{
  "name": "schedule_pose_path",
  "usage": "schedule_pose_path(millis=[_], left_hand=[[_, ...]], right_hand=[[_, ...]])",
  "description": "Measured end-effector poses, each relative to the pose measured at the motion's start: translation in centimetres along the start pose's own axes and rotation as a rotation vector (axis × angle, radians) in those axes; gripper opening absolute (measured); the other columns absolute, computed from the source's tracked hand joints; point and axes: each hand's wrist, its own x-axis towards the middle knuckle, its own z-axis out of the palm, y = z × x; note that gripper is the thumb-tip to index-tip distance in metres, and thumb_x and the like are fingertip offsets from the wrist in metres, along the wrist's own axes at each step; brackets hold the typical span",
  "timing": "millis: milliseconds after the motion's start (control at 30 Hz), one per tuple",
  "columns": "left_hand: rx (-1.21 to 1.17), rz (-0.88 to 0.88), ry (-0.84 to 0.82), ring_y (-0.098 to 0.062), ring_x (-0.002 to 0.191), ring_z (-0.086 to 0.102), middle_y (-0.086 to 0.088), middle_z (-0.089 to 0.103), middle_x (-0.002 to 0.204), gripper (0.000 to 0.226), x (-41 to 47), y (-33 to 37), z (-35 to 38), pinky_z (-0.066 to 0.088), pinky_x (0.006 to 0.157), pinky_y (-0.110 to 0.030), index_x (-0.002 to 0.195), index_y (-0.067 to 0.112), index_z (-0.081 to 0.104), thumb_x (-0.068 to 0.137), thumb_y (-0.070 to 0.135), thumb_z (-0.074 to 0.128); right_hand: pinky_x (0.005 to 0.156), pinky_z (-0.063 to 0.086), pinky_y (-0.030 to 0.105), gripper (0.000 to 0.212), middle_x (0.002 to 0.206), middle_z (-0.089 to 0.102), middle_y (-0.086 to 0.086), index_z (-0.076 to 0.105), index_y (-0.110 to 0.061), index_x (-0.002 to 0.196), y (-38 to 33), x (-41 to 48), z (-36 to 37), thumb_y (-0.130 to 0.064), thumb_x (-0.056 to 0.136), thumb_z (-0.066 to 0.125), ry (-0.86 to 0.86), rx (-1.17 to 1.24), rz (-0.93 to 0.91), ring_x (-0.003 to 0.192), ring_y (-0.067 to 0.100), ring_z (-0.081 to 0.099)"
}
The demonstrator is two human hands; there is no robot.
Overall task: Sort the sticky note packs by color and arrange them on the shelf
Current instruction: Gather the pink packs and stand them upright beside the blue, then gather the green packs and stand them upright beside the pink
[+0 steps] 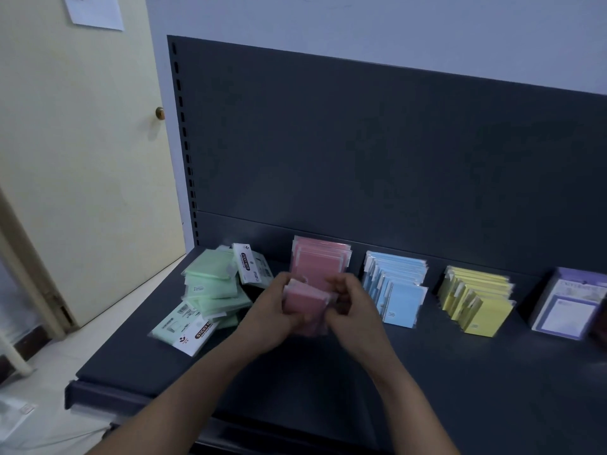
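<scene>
Both hands hold a small stack of pink sticky note packs (303, 300) above the dark shelf (427, 372). My left hand (272, 311) grips the stack from the left and my right hand (353, 307) grips it from the right. Just behind them a row of pink packs (320, 259) stands upright against the shelf back. A loose heap of green packs (213, 287) lies at the left. To the right stand rows of blue packs (397, 287), yellow packs (476, 297) and purple packs (571, 300).
The dark back panel (361, 142) rises behind the shelf. A cream door (82, 159) stands at the left, and the shelf's left edge drops to a pale floor (42, 421). Bare shelf surface lies in front of the rows.
</scene>
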Motion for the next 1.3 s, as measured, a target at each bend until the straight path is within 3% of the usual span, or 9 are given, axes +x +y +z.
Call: schedule_pose_path(millis=[100, 167, 333, 533, 700, 867, 1033, 1200, 1300], left_hand=[[-0.022, 0.04, 0.002, -0.012, 0.097, 0.064, -0.004, 0.065, 0.11, 0.053, 0.4, -1.6, 1.0, 0.055, 0.089, -0.036, 0.112, 0.029, 0.048, 0.073, -0.001, 0.065], [-0.024, 0.05, -0.039, -0.004, 0.106, 0.061, -0.001, 0.061, 0.119, 0.061, 0.5, -2.6, 1.5, 0.05, 0.096, -0.029, 0.122, 0.026, 0.042, 0.077, -0.008, 0.066], [0.028, 0.077, 0.007, -0.005, 0.115, 0.058, 0.005, 0.059, 0.122, 0.062, 1.3, -3.8, 2.4, 0.047, 0.1, -0.028, 0.115, 0.033, 0.041, 0.078, -0.012, 0.062], [0.242, 0.124, 0.058, -0.013, 0.115, 0.055, 0.001, 0.06, 0.121, 0.059, 2.3, -4.0, 1.9, 0.043, 0.103, -0.033, 0.122, 0.027, 0.053, 0.072, 0.001, 0.071], [0.355, 0.14, 0.171, -0.015, 0.102, 0.06, -0.002, 0.065, 0.111, 0.05, 4.7, -2.4, 1.7, 0.047, 0.087, -0.026, 0.115, 0.017, 0.064, 0.068, 0.003, 0.074], [0.49, 0.111, 0.219, -0.021, 0.099, 0.053, -0.007, 0.052, 0.109, 0.051, 6.6, -2.2, 2.1, 0.039, 0.077, -0.024, 0.123, 0.011, 0.053, 0.074, 0.005, 0.069], [0.508, 0.079, 0.274, -0.022, 0.107, 0.049, -0.008, 0.045, 0.118, 0.054, 6.6, -2.7, 2.7, 0.038, 0.084, -0.026, 0.126, 0.007, 0.042, 0.078, 0.007, 0.069], [0.482, 0.067, 0.287, -0.022, 0.112, 0.049, -0.008, 0.044, 0.125, 0.059, 6.4, -3.0, 2.7, 0.036, 0.089, -0.021, 0.133, 0.009, 0.041, 0.081, 0.008, 0.068], [0.504, 0.072, 0.272, -0.024, 0.11, 0.051, -0.011, 0.048, 0.123, 0.055, 6.3, -3.1, 3.1, 0.041, 0.091, -0.028, 0.134, 0.008, 0.044, 0.083, 0.007, 0.063]], right_hand=[[0.096, 0.049, 0.024, 0.05, 0.119, 0.061, -0.006, 0.052, -0.026, 0.125, 1.3, 0.2, 0.8, 0.005, 0.085, 0.054, 0.04, -0.021, 0.052, 0.105, 0.006, 0.06], [0.102, 0.045, 0.028, 0.057, 0.12, 0.062, -0.008, 0.049, -0.029, 0.129, 2.2, -0.2, 1.5, 0.007, 0.085, 0.052, 0.023, 0.019, 0.087, 0.111, 0.007, 0.059], [0.101, 0.043, 0.024, 0.054, 0.12, 0.061, -0.006, 0.05, -0.023, 0.132, 2.8, -0.4, 2.2, 0.008, 0.087, 0.052, 0.063, 0.067, 0.108, 0.112, 0.009, 0.058], [0.076, 0.043, 0.005, 0.034, 0.096, 0.068, -0.015, 0.066, -0.024, 0.106, 3.5, 0.2, 1.5, 0.001, 0.083, 0.063, 0.061, -0.084, 0.06, 0.086, -0.01, 0.061], [0.08, 0.047, 0.023, 0.028, 0.099, 0.068, -0.007, 0.069, -0.018, 0.109, 3.1, 2.8, 1.2, -0.006, 0.084, 0.065, 0.112, -0.184, 0.041, 0.091, 0.008, 0.061], [0.069, 0.04, 0.023, 0.015, 0.093, 0.068, 0.0, 0.068, -0.011, 0.1, 3.8, 5.0, 1.5, -0.012, 0.085, 0.067, 0.18, -0.257, 0.082, 0.083, 0.013, 0.059], [0.066, 0.04, 0.025, 0.012, 0.086, 0.065, -0.001, 0.065, -0.008, 0.091, 4.5, 5.3, 2.1, -0.018, 0.085, 0.068, 0.246, -0.27, 0.106, 0.079, 0.013, 0.058], [0.081, 0.048, 0.027, 0.026, 0.1, 0.069, -0.002, 0.063, -0.014, 0.107, 5.1, 5.0, 2.2, -0.021, 0.084, 0.071, 0.301, -0.234, 0.138, 0.091, 0.013, 0.063], [0.086, 0.047, 0.028, 0.032, 0.108, 0.066, 0.001, 0.06, -0.012, 0.114, 5.1, 5.1, 2.4, -0.019, 0.084, 0.071, 0.323, -0.24, 0.129, 0.1, 0.017, 0.062]])
